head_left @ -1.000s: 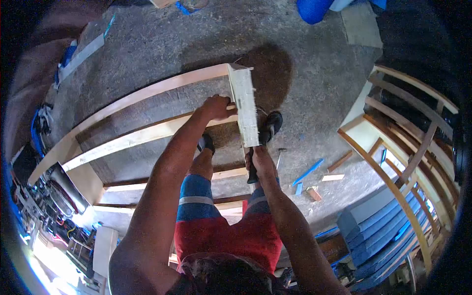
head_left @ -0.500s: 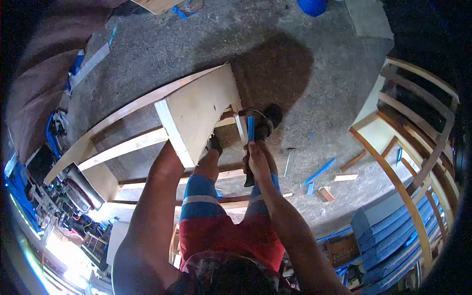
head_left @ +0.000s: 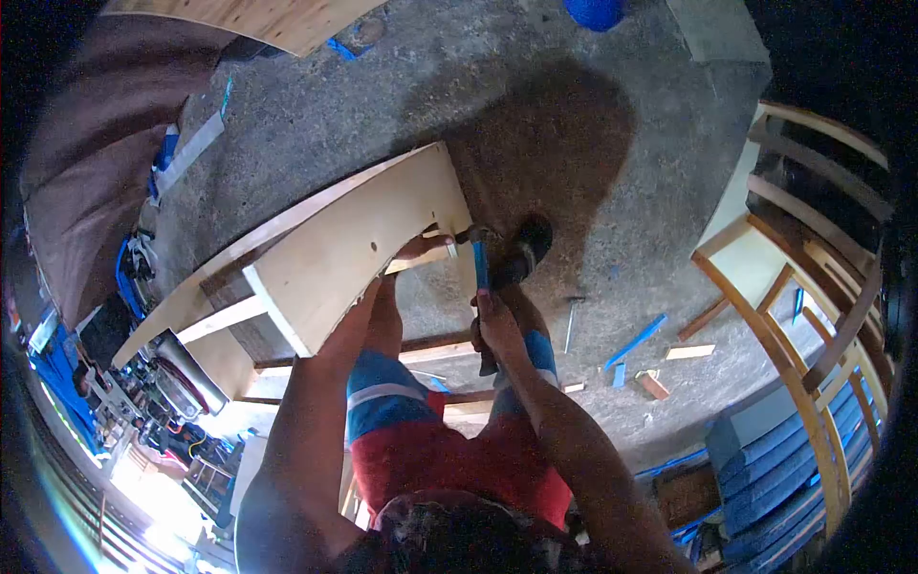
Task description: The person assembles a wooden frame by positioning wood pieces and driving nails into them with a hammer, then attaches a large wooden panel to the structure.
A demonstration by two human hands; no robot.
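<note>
My right hand (head_left: pixel 497 323) is wrapped around the grip of a hammer (head_left: pixel 481 263) with a blue shaft. The hammer's head is over the end board of a pale wooden frame (head_left: pixel 354 244), close to my left fingertips. My left arm passes behind the frame's wide panel, and my left hand (head_left: pixel 423 247) shows at the panel's curved cutout. Its fingers are closed together near the end board; anything between them is too small to make out. The frame stands on the floor between and in front of my legs.
Another hammer (head_left: pixel 571 323) lies on the concrete floor to the right, near a blue strip (head_left: pixel 635 342) and wood offcuts (head_left: pixel 690 352). A slatted wooden chair frame (head_left: pixel 803 368) stands at right. A plywood sheet (head_left: pixel 258 17) is at the top, with a motorcycle (head_left: pixel 177 383) at left.
The wide panel has tilted and shifted left and down. My left hand has come further into sight at the cutout, and the hammer head is now closer to its fingers.
</note>
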